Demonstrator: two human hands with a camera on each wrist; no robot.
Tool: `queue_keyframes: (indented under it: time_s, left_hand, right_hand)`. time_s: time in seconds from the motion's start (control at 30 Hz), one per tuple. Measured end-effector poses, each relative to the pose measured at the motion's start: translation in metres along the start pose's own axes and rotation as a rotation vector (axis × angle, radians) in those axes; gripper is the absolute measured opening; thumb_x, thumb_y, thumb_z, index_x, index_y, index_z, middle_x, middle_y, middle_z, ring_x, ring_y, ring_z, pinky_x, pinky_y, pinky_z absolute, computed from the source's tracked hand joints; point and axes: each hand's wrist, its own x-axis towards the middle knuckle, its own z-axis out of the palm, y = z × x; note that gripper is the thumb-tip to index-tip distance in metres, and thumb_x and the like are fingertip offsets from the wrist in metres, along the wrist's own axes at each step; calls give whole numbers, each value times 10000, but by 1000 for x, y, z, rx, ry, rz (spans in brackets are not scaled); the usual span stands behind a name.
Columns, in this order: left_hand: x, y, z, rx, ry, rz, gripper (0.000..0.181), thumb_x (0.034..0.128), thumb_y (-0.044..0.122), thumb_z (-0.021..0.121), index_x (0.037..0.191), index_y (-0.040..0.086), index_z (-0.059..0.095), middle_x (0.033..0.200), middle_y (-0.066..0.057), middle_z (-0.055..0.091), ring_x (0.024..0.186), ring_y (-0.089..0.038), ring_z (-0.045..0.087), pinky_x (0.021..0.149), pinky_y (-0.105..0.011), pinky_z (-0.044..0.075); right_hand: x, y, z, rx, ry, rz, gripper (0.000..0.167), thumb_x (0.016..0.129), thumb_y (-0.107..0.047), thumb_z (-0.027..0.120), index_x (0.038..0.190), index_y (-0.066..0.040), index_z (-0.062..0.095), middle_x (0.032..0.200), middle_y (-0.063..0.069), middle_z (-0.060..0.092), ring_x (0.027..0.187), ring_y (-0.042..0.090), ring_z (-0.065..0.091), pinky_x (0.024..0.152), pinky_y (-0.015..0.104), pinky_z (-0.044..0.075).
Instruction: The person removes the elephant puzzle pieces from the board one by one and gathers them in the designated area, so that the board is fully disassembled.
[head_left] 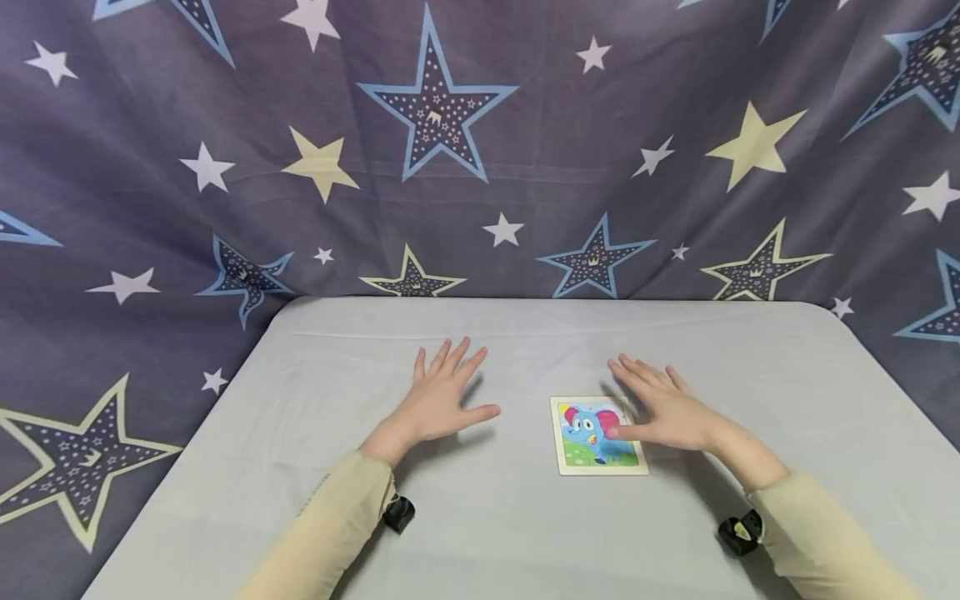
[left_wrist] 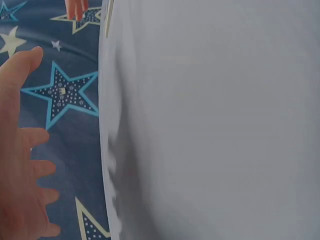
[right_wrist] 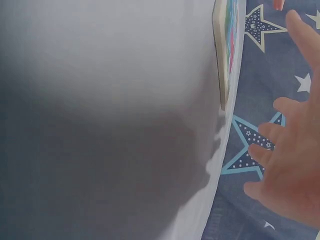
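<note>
A square picture puzzle board (head_left: 583, 454) with a pale border lies on the table; it shows a blue elephant with pink ears on green grass. My right hand (head_left: 667, 408) hovers over its right side, fingers spread, the thumb covering part of the picture. To the left of the board, my left hand (head_left: 438, 404) is held above the cloth with its fingers spread and nothing in it. In the right wrist view the board (right_wrist: 220, 55) appears edge-on beyond the right hand's shadow, showing some thickness. The left wrist view has the left hand (left_wrist: 20, 150) at its left edge.
A light grey cloth covers the table (head_left: 480, 533). Behind it hangs a dark curtain (head_left: 525, 150) printed with blue, yellow and white stars. A black strap device (head_left: 399, 514) sits at the left wrist and another black device (head_left: 741, 533) at the right wrist.
</note>
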Motion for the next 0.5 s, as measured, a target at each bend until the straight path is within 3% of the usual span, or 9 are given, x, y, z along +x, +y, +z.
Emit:
queue_keyframes:
  time_s: [0.27,0.5]
  left_hand:
    - [5,13,5,-55,2,56,831,786,641,508,1428,160,288,1460,-94,297,1315,-304,312,1038,-541,229]
    - [9,28,7,-54,-29,102,765,812,546,553,1405,121,322,1368,-95,429,1237,-273,422,980,-462,350]
  right_hand:
    - [-1,-6,6,54,-39,-57,995,684,-582,674,1419,-48,269,1453,157,296,1315,408,254,1012,643,88]
    - [-3,-13,8,94,-139,-59,1081,633,-593,708,1410,4,252,1443,188,298,1301,413,276,997,643,156]
